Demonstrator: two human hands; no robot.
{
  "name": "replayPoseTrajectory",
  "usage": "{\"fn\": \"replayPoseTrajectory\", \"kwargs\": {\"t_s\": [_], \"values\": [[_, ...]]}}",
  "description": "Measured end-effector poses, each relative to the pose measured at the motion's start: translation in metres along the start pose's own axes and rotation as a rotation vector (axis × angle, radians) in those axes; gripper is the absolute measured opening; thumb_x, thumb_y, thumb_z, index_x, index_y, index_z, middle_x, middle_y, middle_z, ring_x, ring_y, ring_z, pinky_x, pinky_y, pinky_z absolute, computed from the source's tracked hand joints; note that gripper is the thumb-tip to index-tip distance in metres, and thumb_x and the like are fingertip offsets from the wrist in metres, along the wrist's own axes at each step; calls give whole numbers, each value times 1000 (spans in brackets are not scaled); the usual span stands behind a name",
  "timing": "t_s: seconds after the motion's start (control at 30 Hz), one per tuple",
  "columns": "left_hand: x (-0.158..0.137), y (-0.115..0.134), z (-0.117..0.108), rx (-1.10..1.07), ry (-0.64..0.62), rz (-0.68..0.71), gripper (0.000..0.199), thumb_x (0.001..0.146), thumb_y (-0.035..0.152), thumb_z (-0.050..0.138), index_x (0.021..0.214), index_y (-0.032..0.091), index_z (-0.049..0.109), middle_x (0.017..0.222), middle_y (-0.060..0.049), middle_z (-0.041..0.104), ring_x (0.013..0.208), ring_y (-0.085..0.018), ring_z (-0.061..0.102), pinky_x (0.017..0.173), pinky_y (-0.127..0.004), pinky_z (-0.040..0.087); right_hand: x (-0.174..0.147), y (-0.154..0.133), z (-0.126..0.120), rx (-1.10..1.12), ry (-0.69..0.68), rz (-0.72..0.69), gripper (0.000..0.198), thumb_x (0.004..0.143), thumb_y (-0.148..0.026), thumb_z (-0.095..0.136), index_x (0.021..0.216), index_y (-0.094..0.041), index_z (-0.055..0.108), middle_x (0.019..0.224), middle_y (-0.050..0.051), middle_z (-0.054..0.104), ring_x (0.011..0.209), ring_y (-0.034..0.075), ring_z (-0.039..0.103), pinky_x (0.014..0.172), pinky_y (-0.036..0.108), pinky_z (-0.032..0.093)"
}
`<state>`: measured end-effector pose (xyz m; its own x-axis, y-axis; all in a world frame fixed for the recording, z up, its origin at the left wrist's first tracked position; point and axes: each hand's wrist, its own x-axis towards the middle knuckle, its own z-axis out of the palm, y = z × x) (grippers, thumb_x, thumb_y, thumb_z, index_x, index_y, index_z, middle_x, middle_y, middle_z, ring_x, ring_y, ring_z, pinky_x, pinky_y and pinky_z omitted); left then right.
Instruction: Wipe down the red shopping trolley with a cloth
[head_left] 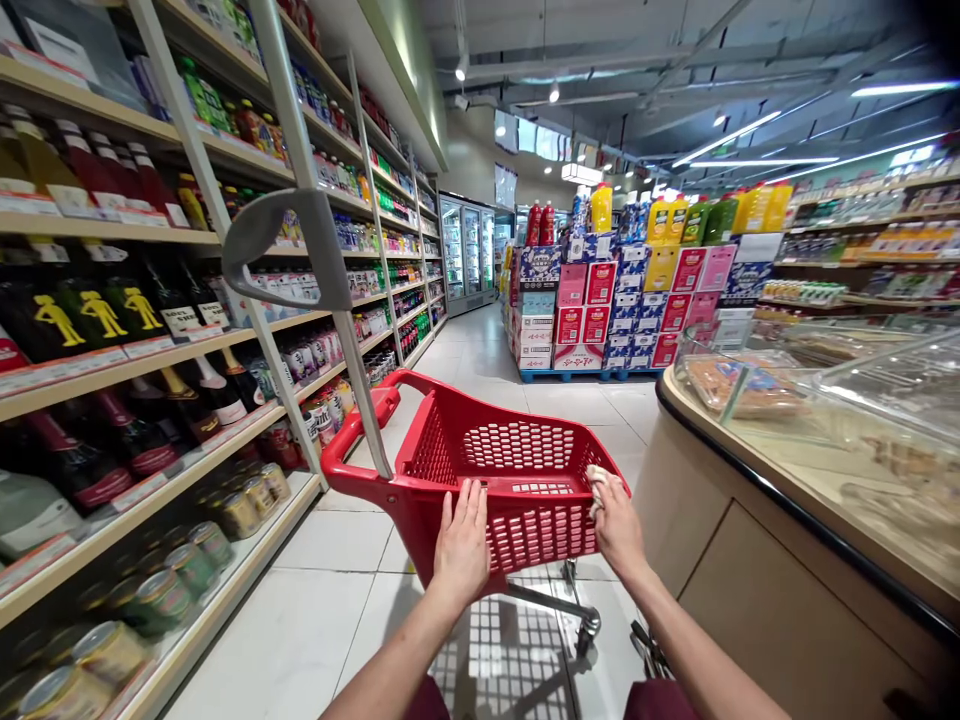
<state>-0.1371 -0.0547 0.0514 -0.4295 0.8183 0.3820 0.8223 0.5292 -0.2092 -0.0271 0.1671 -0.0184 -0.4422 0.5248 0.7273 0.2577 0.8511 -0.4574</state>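
Observation:
A red plastic shopping cart (pixel 525 525) with a perforated basket stands side-on in front of me. My left hand (pixel 463 540) lies against its near side by the rim, fingers stretched out and holding nothing. At the basket's right end, my right hand (pixel 616 520) grips a crumpled whitish cloth (pixel 598 485) against the rim. The cart's tall metal post with a grey loop handle (pixel 330 245) rises on the left. No goods show inside the basket. A caster wheel (pixel 587 635) is visible below on the tiled floor.
Shelves (pixel 225 345) of bottles and cans line the left. Stacked drink cartons (pixel 585 310) with bottles on top stand ahead on a blue pallet. A curved counter (pixel 739 530) with glass panels and packaged food is close on the right. Glass-door coolers (pixel 469 250) stand farther back.

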Motion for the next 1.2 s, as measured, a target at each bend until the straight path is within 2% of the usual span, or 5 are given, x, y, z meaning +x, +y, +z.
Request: {"fn": "replayPoseTrajectory", "kwargs": {"t_s": [0.17,0.6,0.8,1.07,1.2], "values": [[1,1,2,27,26,-11,65,75,26,41,135,11,22,142,-8,27,133,-23,11,107,-44,11,-3,-7,4,51,-159,-218,49,79,-10,32,125,-21,44,131,6,43,126,20,30,102,45,29],[2,2,0,11,-16,-6,64,75,23,38,135,11,22,142,-8,25,133,-23,10,107,-46,10,-1,-8,1,45,-94,-109,49,77,-9,31,123,-21,47,129,6,45,123,20,35,102,45,30],[0,5,-7,-33,-54,13,61,77,27,38,134,8,25,141,-10,27,133,-23,11,107,-46,7,4,-65,18,141,-173,-208,52,77,-7,31,126,-21,42,131,6,43,125,20,31,103,45,28],[-31,-81,-37,-23,336,-403,60,78,20,39,134,8,20,135,-14,37,130,-23,21,107,-48,7,5,-61,20,173,-172,-120,56,72,-6,33,125,-22,44,129,4,45,123,20,35,104,44,29],[-32,-104,-40,33,275,-443,60,72,15,41,131,7,29,137,-15,34,130,-25,21,106,-50,5,17,-140,38,349,-288,-214,58,71,-3,33,124,-23,45,130,2,45,122,17,37,102,37,34]]}}
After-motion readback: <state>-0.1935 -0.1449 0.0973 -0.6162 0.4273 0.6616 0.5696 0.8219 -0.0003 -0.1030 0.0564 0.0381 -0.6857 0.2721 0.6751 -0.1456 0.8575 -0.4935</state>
